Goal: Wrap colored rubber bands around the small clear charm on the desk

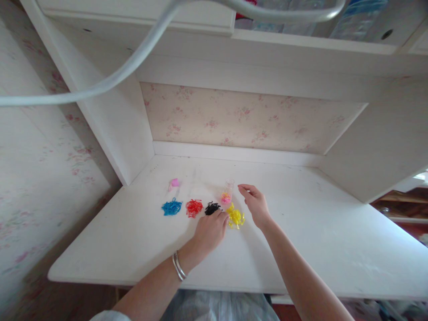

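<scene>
Small heaps of what look like rubber bands lie in a row on the white desk point(317, 240): a blue heap point(171, 207), a red heap point(194, 208), a black heap point(211, 207) and a yellow heap point(236, 216). My left hand point(210, 229) is between the black and yellow heaps, fingers curled together at the yellow one's edge; its fingertips are partly hidden. Behind the yellow heap is a small clear container point(229, 185) with pink and yellow bands point(226, 198) at its near end. Just right of it, my right hand point(256, 203) pinches thumb and forefinger together above the desk; anything between them is too small to tell.
A small pink piece point(175, 182) lies behind the blue heap. White side panels point(110, 120) and a shelf point(250, 73) frame the desk, with flowered wallpaper point(234, 116) at the back. A pale cable or tube point(140, 55) crosses the upper view.
</scene>
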`<state>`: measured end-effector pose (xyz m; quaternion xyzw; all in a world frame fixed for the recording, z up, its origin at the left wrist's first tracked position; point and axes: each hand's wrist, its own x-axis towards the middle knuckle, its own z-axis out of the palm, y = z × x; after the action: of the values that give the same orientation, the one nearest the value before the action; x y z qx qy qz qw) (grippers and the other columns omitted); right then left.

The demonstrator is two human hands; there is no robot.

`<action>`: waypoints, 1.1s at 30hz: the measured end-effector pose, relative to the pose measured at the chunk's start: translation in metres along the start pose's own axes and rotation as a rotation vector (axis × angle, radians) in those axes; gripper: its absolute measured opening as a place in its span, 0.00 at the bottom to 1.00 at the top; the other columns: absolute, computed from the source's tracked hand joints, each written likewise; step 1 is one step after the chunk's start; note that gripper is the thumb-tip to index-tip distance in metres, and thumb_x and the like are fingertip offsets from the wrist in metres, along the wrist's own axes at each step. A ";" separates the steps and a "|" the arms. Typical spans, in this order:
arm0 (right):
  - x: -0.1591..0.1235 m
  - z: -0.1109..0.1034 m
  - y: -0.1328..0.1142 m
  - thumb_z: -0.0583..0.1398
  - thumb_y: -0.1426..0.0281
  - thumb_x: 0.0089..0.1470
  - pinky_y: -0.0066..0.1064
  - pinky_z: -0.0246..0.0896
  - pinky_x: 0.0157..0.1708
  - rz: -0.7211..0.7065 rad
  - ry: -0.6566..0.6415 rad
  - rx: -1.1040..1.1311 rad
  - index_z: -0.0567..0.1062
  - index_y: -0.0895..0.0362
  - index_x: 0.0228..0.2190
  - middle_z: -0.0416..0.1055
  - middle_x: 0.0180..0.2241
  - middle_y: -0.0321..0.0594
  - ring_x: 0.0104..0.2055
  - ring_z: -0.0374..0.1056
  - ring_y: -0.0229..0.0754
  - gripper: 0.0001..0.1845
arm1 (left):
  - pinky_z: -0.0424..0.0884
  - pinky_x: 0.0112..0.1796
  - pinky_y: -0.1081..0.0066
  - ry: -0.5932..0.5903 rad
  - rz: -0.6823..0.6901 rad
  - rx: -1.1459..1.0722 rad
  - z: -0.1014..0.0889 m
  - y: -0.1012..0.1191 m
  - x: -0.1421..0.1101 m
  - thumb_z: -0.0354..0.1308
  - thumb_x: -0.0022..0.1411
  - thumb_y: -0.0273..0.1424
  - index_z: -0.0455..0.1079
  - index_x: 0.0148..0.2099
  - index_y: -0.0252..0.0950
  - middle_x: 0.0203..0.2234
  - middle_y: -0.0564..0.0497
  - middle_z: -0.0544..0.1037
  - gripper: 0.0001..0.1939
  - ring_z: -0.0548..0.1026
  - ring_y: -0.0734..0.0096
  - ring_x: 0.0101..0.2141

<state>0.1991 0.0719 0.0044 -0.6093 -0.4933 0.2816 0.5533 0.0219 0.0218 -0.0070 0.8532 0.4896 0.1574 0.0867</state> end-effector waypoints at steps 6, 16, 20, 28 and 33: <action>-0.037 -0.028 0.043 0.56 0.55 0.51 0.31 0.58 0.32 -0.058 -0.105 -0.254 0.78 0.54 0.31 0.72 0.34 0.40 0.29 0.62 0.38 0.17 | 0.68 0.35 0.73 0.055 -0.037 -0.064 0.001 -0.003 0.004 0.39 0.70 0.36 0.68 0.46 0.41 0.40 0.50 0.76 0.16 0.74 0.69 0.38; -0.059 -0.037 0.045 0.53 0.59 0.56 0.29 0.60 0.34 -0.179 -0.185 -0.451 0.77 0.50 0.35 0.69 0.37 0.39 0.32 0.66 0.37 0.15 | 0.67 0.42 0.73 0.224 -0.006 -0.199 -0.009 -0.001 0.016 0.42 0.69 0.34 0.69 0.43 0.38 0.37 0.50 0.77 0.15 0.74 0.71 0.39; -0.066 -0.036 0.039 0.55 0.62 0.55 0.31 0.58 0.43 -0.375 -0.235 -0.534 0.78 0.47 0.39 0.68 0.37 0.39 0.39 0.65 0.40 0.13 | 0.67 0.42 0.74 0.316 0.054 -0.260 -0.037 -0.003 0.036 0.44 0.68 0.34 0.70 0.42 0.38 0.37 0.51 0.77 0.14 0.74 0.72 0.39; -0.073 -0.034 0.026 0.56 0.65 0.56 0.34 0.52 0.40 -0.546 -0.361 -0.737 0.79 0.44 0.37 0.66 0.39 0.39 0.38 0.62 0.38 0.11 | 0.67 0.40 0.75 0.379 0.105 -0.297 -0.072 -0.003 0.081 0.47 0.66 0.34 0.72 0.42 0.38 0.38 0.51 0.79 0.13 0.75 0.72 0.38; -0.073 -0.034 0.028 0.55 0.65 0.58 0.33 0.53 0.40 -0.563 -0.356 -0.748 0.79 0.45 0.34 0.66 0.39 0.38 0.37 0.61 0.38 0.11 | 0.66 0.35 0.75 0.306 0.003 -0.212 -0.071 0.001 0.094 0.48 0.64 0.35 0.74 0.40 0.40 0.34 0.52 0.80 0.13 0.75 0.70 0.34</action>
<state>0.2116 -0.0056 -0.0298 -0.5517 -0.7925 0.0249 0.2589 0.0418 0.1020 0.0765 0.8060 0.4766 0.3364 0.1004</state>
